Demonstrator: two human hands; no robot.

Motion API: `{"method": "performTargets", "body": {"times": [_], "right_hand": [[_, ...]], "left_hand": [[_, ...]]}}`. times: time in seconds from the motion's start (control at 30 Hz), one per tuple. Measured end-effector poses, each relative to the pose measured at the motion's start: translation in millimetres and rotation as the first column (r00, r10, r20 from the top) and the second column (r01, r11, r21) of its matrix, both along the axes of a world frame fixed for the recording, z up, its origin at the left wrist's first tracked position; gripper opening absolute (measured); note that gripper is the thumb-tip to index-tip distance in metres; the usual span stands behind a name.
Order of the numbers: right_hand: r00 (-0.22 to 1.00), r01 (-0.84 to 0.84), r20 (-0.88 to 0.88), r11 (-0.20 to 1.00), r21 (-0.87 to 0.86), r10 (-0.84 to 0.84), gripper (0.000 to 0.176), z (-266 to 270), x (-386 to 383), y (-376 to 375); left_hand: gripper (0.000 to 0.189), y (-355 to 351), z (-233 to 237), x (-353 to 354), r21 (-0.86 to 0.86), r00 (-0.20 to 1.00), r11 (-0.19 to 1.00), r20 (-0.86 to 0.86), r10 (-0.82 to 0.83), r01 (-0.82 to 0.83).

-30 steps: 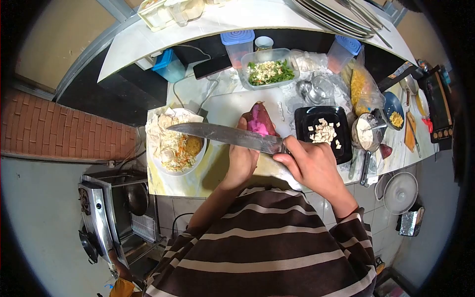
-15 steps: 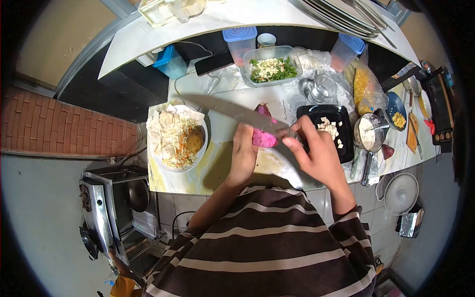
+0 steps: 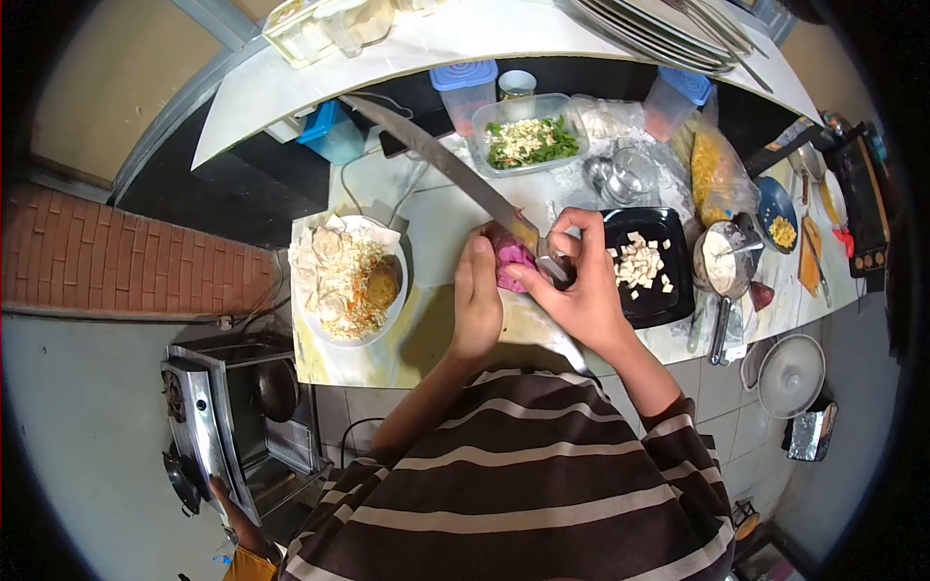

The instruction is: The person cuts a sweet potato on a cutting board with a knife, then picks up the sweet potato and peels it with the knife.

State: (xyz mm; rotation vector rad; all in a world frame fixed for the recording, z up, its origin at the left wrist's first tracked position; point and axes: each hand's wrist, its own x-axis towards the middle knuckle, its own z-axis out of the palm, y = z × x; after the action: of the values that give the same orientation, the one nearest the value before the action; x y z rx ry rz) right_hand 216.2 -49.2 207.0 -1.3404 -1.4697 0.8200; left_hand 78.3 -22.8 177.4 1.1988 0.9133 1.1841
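Observation:
My left hand [image 3: 477, 305] is closed around a purple sweet potato [image 3: 513, 268], whose bright flesh shows between my two hands. In my right hand [image 3: 591, 295] is a large kitchen knife [image 3: 441, 163]; its long blade points up and to the left, away from me. The fingers are wrapped round the knife near the handle end, and the thumb rests by the sweet potato. Just right of that hand sits a black square tray [image 3: 668, 312] holding pale diced cubes [image 3: 639, 263]. My palm partly hides the sweet potato.
A white plate [image 3: 339, 337] with shredded vegetables stands left. Behind are a clear container [image 3: 533, 168] of chopped greens and a glass bowl [image 3: 635, 174]. A saucepan [image 3: 719, 276] of white batter is right. Another person's hand [image 3: 242, 523] shows lower left.
The knife has swung to a steeper angle, its tip moving up toward the back shelf. My right hand has turned and come closer to the sweet potato, which is now more covered.

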Motion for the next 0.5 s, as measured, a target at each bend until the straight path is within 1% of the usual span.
{"method": "performTargets", "body": {"times": [0.03, 0.07, 0.13, 0.17, 0.2, 0.23, 0.27, 0.33, 0.37, 0.43, 0.47, 0.5], "right_hand": [[1.0, 0.031, -0.007, 0.996, 0.083, -0.031, 0.059, -9.0, -5.1, 6.4], [0.998, 0.063, -0.016, 0.985, 0.161, -0.061, 0.059, -16.3, -10.1, 10.8], [0.998, 0.057, -0.014, 0.982, 0.178, -0.055, 0.058, -26.3, -17.7, 17.1], [0.998, 0.053, -0.026, 0.977, 0.208, -0.048, 0.056, -35.5, -20.5, 22.5], [0.998, 0.05, -0.036, 0.97, 0.237, -0.043, 0.055, -45.1, -23.5, 26.5], [0.992, 0.058, -0.117, 0.984, 0.169, -0.039, 0.049, -54.0, -28.6, 29.0], [0.993, 0.052, -0.116, 0.986, 0.161, -0.033, 0.049, -61.5, -32.3, 31.9], [0.994, 0.091, -0.081, 0.979, 0.185, -0.077, 0.044, -76.0, -36.8, 38.3], [0.99, 0.109, -0.102, 0.979, 0.17, -0.093, 0.039, -85.0, -37.3, 40.6], [0.989, 0.125, -0.092, 0.983, 0.136, -0.113, 0.039, -99.1, -36.1, 45.7], [0.987, 0.144, -0.082, 0.983, 0.112, -0.135, 0.039, -104.0, -34.5, 47.9], [0.985, 0.163, -0.078, 0.983, 0.085, -0.157, 0.038, -107.1, -31.7, 49.8]], "left_hand": [[0.045, 1.5, -1.3, -3.8, 0.049, 0.996, 0.998, -0.085, 0.035, -0.031], [0.045, 4.4, -5.2, -8.1, 0.046, 0.995, 0.998, -0.091, 0.046, -0.042], [0.041, 12.4, -18.6, -15.6, 0.028, 0.99, 0.993, -0.078, 0.116, -0.114], [0.041, 15.3, -26.7, -17.1, 0.018, 0.989, 0.992, -0.08, 0.125, -0.124], [0.04, 18.2, -35.8, -17.4, 0.002, 0.989, 0.99, -0.046, 0.141, -0.141], [0.039, 20.6, -44.7, -18.3, -0.013, 0.988, 0.988, -0.012, 0.156, -0.157], [0.039, 23.0, -53.5, -20.1, -0.021, 0.987, 0.986, -0.012, 0.163, -0.163], [0.037, 27.8, -69.8, -22.8, 0.022, 0.987, 0.988, -0.057, 0.153, -0.152], [0.037, 28.6, -71.4, -22.4, 0.014, 0.986, 0.988, -0.058, 0.155, -0.154], [0.037, 28.1, -74.2, -22.0, -0.128, 0.954, 0.96, -0.203, 0.22, -0.249], [0.037, 29.6, -81.5, -23.4, -0.136, 0.953, 0.958, -0.207, 0.221, -0.252], [0.037, 33.3, -92.4, -25.3, -0.242, 0.971, 0.942, -0.115, 0.208, -0.231]]}}
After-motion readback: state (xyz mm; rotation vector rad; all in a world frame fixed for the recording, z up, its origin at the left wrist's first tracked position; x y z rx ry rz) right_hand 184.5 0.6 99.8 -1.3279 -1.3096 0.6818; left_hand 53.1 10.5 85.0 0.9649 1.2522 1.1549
